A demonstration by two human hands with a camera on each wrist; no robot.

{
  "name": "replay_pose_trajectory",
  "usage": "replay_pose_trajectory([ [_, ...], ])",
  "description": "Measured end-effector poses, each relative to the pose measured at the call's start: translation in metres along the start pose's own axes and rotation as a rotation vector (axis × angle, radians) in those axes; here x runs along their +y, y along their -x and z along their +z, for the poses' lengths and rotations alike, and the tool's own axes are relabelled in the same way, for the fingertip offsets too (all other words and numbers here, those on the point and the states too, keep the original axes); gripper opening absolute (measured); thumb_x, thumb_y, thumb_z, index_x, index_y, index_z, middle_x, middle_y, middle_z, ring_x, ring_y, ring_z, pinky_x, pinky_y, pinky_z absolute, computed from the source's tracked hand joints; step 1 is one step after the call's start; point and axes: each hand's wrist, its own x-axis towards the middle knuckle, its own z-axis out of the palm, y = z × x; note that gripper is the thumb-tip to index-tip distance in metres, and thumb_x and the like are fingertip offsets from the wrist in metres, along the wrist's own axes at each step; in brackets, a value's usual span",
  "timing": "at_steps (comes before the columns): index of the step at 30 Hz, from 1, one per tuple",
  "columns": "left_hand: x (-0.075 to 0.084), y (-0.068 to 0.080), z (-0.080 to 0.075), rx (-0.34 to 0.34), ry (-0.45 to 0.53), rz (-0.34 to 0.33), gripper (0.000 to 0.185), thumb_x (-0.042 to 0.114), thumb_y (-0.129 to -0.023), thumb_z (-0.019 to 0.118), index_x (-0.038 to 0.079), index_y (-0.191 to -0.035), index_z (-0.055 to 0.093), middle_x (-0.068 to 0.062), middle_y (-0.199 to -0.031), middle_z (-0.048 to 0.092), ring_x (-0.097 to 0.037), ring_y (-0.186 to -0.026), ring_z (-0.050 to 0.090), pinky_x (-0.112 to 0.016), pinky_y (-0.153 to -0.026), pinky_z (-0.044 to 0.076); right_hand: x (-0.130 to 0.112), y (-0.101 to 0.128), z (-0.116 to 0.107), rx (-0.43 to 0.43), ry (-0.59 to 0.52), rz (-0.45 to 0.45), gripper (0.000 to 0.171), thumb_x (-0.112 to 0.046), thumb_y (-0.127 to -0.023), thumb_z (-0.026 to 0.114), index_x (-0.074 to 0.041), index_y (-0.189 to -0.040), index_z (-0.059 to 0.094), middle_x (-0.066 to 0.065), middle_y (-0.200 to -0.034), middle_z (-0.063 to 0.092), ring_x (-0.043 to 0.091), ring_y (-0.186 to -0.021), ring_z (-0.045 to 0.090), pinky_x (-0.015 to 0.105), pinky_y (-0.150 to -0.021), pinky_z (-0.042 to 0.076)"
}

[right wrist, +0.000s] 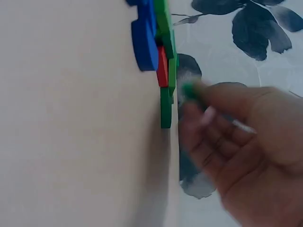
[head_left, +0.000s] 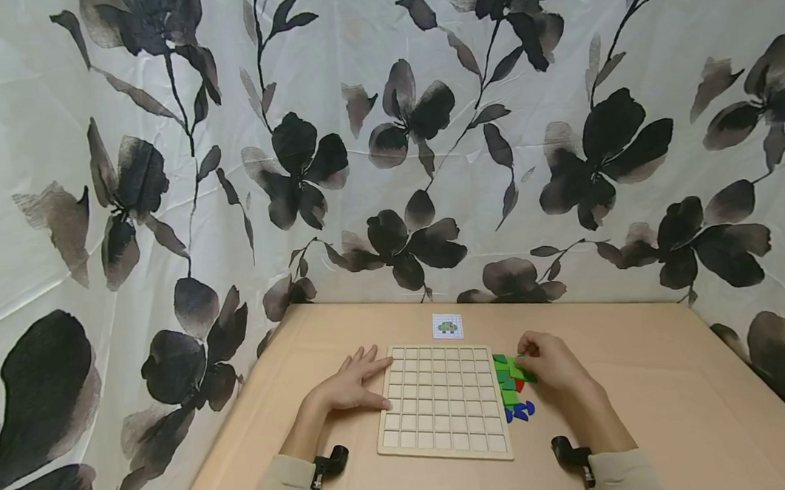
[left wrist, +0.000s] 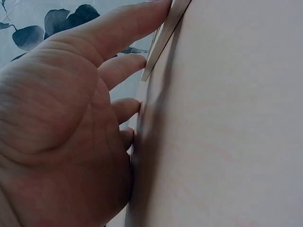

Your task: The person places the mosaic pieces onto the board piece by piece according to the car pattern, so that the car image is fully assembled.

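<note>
A pale wooden grid board [head_left: 444,401] lies flat on the tan table [head_left: 639,380]; its squares hold nothing. My left hand [head_left: 353,384] rests flat on the table at the board's left edge, fingers straight and touching the board's edge [left wrist: 163,35]. My right hand [head_left: 548,363] is at the board's right side, over a pile of green tiles [head_left: 508,379], and pinches a green tile [right wrist: 188,90] in its fingertips. Blue pieces [head_left: 520,411] and a red piece [right wrist: 162,68] lie in the same pile.
A small picture card [head_left: 447,326] showing a green figure lies just beyond the board. A white curtain with black flowers [head_left: 387,142] closes in the table at the back and on both sides. A black strap sits on each wrist.
</note>
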Motion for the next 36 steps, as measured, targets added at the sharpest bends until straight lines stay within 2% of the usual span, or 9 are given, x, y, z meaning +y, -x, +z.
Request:
replay_pose_trajectory([
  [4,-0.001,0.001,0.002,-0.003,-0.003,0.002,0.091,0.046,-0.081,0.086,0.019,-0.158,0.046,-0.025,-0.173,0.011,-0.048,-0.160,-0.002,-0.065,-0.129,-0.004,-0.018,0.000,0.003,0.027,-0.128,-0.007,0.010,-0.007,-0.096,0.073,-0.007,-0.097,0.064,0.008,-0.083,0.063,0.019,-0.070,0.065,0.025,-0.061,0.060],
  [8,-0.001,0.000,0.003,-0.005,-0.004,0.005,0.090,0.046,-0.082,0.086,0.020,-0.158,0.047,-0.025,-0.172,0.012,-0.048,-0.160,-0.001,-0.065,-0.129,-0.004,-0.038,-0.003,0.015,0.008,-0.315,-0.067,0.010,-0.002,-0.096,0.072,0.000,-0.099,0.063,0.017,-0.091,0.069,0.028,-0.077,0.075,0.032,-0.070,0.066],
  [12,-0.001,0.001,0.004,-0.008,-0.005,0.004,0.090,0.047,-0.081,0.086,0.020,-0.158,0.047,-0.026,-0.172,0.012,-0.048,-0.160,-0.001,-0.065,-0.129,-0.004,-0.052,-0.007,0.031,-0.073,-0.476,-0.087,0.011,0.001,-0.097,0.069,0.005,-0.102,0.061,0.023,-0.102,0.068,0.040,-0.089,0.077,0.041,-0.078,0.066],
  [15,-0.001,0.000,0.003,-0.010,-0.010,0.005,0.090,0.048,-0.082,0.085,0.020,-0.158,0.046,-0.025,-0.172,0.012,-0.048,-0.160,-0.001,-0.065,-0.129,-0.004,-0.057,-0.011,0.041,-0.133,-0.529,-0.095,0.012,0.002,-0.098,0.066,0.007,-0.108,0.063,0.029,-0.108,0.064,0.042,-0.096,0.076,0.046,-0.084,0.064],
  [20,0.001,0.000,0.000,-0.007,-0.013,0.008,0.090,0.048,-0.082,0.085,0.020,-0.158,0.046,-0.025,-0.173,0.012,-0.048,-0.160,-0.001,-0.064,-0.129,-0.004,-0.067,-0.019,0.054,-0.184,-0.471,-0.137,0.021,0.001,-0.101,0.063,0.007,-0.120,0.069,0.036,-0.116,0.063,0.039,-0.097,0.075,0.046,-0.084,0.064],
  [25,0.001,0.000,-0.001,-0.012,-0.014,0.006,0.090,0.048,-0.082,0.085,0.020,-0.159,0.046,-0.025,-0.173,0.012,-0.048,-0.160,-0.001,-0.064,-0.129,-0.004,-0.079,-0.025,0.069,-0.188,-0.389,-0.141,0.021,0.001,-0.101,0.062,0.009,-0.120,0.068,0.029,-0.110,0.064,0.041,-0.095,0.074,0.042,-0.081,0.066],
  [29,0.000,0.001,-0.002,-0.005,-0.011,0.003,0.090,0.047,-0.082,0.085,0.020,-0.158,0.046,-0.025,-0.173,0.012,-0.048,-0.160,-0.001,-0.064,-0.129,-0.004,-0.087,-0.031,0.079,-0.148,-0.377,-0.135,0.013,0.000,-0.101,0.063,0.004,-0.113,0.066,0.020,-0.105,0.065,0.040,-0.093,0.074,0.044,-0.077,0.066],
  [32,0.000,0.002,-0.002,-0.005,-0.009,0.004,0.090,0.046,-0.082,0.085,0.019,-0.158,0.046,-0.025,-0.173,0.012,-0.048,-0.160,-0.002,-0.064,-0.129,-0.005,-0.091,-0.034,0.083,-0.129,-0.318,-0.172,0.007,0.000,-0.097,0.069,0.000,-0.104,0.068,0.011,-0.096,0.067,0.030,-0.084,0.071,0.037,-0.071,0.063],
  [36,0.000,0.001,-0.001,-0.013,-0.011,0.008,0.090,0.047,-0.082,0.085,0.019,-0.159,0.046,-0.025,-0.173,0.012,-0.048,-0.160,-0.002,-0.064,-0.129,-0.005,-0.092,-0.035,0.088,-0.171,-0.258,-0.237,0.004,-0.001,-0.093,0.074,-0.004,-0.094,0.072,0.004,-0.085,0.070,0.015,-0.074,0.061,0.025,-0.065,0.052],
])
